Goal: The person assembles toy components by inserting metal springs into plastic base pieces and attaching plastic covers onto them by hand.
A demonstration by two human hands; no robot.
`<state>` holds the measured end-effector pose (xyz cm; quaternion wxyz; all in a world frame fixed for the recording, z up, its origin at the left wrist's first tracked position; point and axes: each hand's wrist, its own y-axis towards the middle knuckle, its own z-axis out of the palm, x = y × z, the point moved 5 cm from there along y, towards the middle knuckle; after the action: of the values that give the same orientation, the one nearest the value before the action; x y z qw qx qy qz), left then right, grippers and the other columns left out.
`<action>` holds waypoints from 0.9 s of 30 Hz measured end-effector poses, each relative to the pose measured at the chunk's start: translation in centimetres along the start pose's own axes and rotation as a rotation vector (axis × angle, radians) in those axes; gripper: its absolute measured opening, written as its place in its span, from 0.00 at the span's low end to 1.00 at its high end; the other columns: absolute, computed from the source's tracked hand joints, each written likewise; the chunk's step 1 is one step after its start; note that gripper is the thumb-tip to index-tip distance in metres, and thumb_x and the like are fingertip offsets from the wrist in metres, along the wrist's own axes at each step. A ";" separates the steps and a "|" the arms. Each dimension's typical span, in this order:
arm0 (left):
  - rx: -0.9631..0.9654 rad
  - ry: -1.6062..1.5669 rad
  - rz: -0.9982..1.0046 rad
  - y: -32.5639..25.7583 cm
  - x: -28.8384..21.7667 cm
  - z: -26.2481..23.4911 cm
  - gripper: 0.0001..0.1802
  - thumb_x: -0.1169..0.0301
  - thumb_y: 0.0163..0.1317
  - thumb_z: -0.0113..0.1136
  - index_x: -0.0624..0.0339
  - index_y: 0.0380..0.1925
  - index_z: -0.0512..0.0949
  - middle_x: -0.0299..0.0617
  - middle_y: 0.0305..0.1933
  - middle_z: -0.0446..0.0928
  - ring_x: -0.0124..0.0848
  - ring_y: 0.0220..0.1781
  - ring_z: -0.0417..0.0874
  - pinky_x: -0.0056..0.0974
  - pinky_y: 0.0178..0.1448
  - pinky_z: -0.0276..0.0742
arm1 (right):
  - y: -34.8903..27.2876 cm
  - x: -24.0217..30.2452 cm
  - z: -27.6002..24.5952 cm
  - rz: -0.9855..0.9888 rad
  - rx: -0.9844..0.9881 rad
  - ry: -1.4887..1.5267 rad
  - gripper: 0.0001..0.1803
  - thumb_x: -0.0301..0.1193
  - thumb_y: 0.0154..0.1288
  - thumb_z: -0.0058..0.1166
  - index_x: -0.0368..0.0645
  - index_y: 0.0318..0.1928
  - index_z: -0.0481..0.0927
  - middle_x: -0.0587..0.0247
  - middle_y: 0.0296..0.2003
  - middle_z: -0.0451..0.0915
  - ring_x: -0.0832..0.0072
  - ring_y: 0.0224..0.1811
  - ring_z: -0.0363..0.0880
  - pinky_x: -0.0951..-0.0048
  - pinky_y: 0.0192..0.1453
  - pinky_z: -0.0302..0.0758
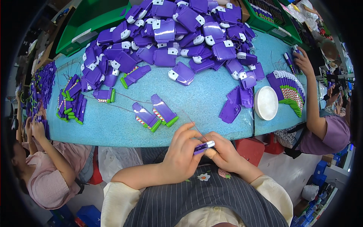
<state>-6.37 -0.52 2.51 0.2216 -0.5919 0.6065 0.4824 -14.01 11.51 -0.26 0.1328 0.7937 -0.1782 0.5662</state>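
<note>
L hand (180, 151) grips a purple-white plastic part (200, 148) in front of table (204, 100); R hand (225, 153) fingers pinch its white end, prob. w/ thin wire (200, 132).

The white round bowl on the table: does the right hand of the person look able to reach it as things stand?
Probably yes: nothing seems to stand between the right hand and the white bowl, though that hand is busy with the small purple-and-white piece.
</note>
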 end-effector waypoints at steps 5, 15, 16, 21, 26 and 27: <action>0.155 0.113 0.116 2.3 -1.3 -0.3 0.24 0.73 0.50 0.64 0.73 0.44 0.66 0.61 0.50 0.65 0.58 0.57 0.67 0.54 0.60 0.63 | -1.9 -0.2 -0.9 0.079 -0.192 0.433 0.13 0.26 0.65 0.52 0.35 0.48 0.70 0.60 0.41 0.71 0.75 0.41 0.73 0.73 0.44 0.72; 0.189 0.793 -0.242 11.4 7.7 -2.8 0.34 0.62 0.49 0.67 0.78 0.49 0.68 0.58 0.47 0.69 0.53 0.49 0.71 0.45 0.53 0.70 | -2.6 1.0 -24.1 0.020 -0.937 -0.393 0.13 0.27 0.63 0.55 0.35 0.46 0.72 0.65 0.36 0.76 0.82 0.37 0.74 0.82 0.42 0.70; 0.191 0.849 -0.206 11.6 7.7 -2.3 0.33 0.63 0.48 0.67 0.77 0.48 0.69 0.57 0.45 0.70 0.50 0.46 0.72 0.44 0.50 0.71 | -1.5 -0.2 -24.9 0.012 -0.880 -0.538 0.11 0.26 0.60 0.56 0.36 0.43 0.74 0.64 0.32 0.77 0.82 0.34 0.74 0.81 0.37 0.71; 0.109 0.737 -0.202 11.2 8.0 -4.3 0.32 0.65 0.45 0.68 0.75 0.48 0.70 0.53 0.42 0.69 0.42 0.39 0.73 0.40 0.45 0.73 | 0.8 -4.1 -24.9 0.185 -0.667 -0.868 0.13 0.25 0.53 0.60 0.36 0.38 0.75 0.56 0.30 0.77 0.66 0.31 0.75 0.69 0.35 0.71; 0.113 0.100 -0.264 7.5 4.9 -5.2 0.36 0.71 0.43 0.69 0.71 0.53 0.66 0.47 0.47 0.67 0.34 0.41 0.75 0.35 0.40 0.75 | 0.0 -3.0 -23.0 0.171 -0.824 -1.218 0.22 0.28 0.45 0.67 0.37 0.41 0.74 0.52 0.35 0.75 0.59 0.37 0.74 0.65 0.41 0.71; 0.111 0.010 -0.247 6.0 4.2 -4.5 0.39 0.72 0.42 0.71 0.70 0.55 0.63 0.47 0.48 0.67 0.33 0.40 0.75 0.34 0.40 0.75 | 0.6 -2.1 -20.6 0.078 -0.752 -0.983 0.26 0.30 0.43 0.68 0.37 0.44 0.73 0.52 0.38 0.75 0.59 0.40 0.74 0.65 0.44 0.71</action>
<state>-11.42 -7.50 2.88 0.3086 -0.6514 0.5559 0.4140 -32.50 19.73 4.39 0.2849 0.8535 -0.4348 0.0375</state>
